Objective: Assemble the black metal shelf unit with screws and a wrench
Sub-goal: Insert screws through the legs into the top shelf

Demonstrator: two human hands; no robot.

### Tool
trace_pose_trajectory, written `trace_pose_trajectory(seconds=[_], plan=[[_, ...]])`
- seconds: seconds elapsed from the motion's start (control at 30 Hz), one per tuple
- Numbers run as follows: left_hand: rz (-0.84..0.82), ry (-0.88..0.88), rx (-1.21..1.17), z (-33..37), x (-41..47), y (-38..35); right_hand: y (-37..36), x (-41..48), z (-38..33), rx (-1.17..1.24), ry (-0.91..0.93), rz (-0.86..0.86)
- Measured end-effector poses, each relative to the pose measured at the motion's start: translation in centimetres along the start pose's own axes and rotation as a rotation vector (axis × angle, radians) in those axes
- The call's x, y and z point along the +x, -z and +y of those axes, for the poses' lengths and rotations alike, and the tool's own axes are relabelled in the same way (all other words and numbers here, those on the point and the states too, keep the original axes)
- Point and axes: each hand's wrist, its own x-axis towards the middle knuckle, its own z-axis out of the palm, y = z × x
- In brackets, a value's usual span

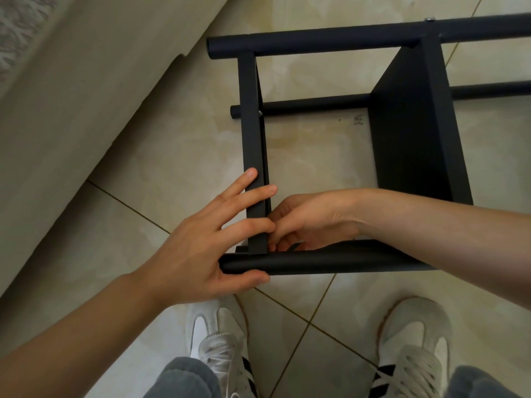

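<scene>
Head view: the black shelf unit (413,116) lies on its side on the tiled floor (172,168), filling the middle and running off toward 2 o'clock. My left hand (201,248) comes in from 7 o'clock and holds the near corner. Its thumb wraps the near side of the near tube (330,261), and its fingers (253,193) lie spread across the flat crossbar (251,124) that meets the tube. My right hand (310,222) reaches in from 3 o'clock, inside the frame, with its fingers curled tight against the same corner joint. The crossbar and tube hide their tips, so I cannot tell whether they hold anything. A silver screw head (430,19) shows on the far tube (330,41) at 1 o'clock. My white shoes (221,340) stand at 6 o'clock.
</scene>
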Motion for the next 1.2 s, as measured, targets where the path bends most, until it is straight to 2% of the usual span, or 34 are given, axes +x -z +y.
trace_pose_trajectory(seconds=[0.43,0.6,0.87,1.07,1.2], plan=[[0.003,-0.003,0.000,-0.1,0.0,-0.1,-0.4,0.5,0.4,-0.063,-0.029,0.056],[0.006,-0.007,-0.009,0.0,0.0,0.0,0.3,0.2,0.6,0.032,0.005,0.000],[0.003,-0.007,-0.008,0.1,0.0,0.0,0.5,0.7,0.8,-0.012,0.002,0.005],[0.008,0.000,-0.022,0.3,0.0,0.1,1.2,0.3,0.7,0.027,-0.007,-0.087],[0.009,-0.009,-0.004,0.2,0.0,0.1,1.0,0.6,0.6,0.011,-0.022,-0.050]])
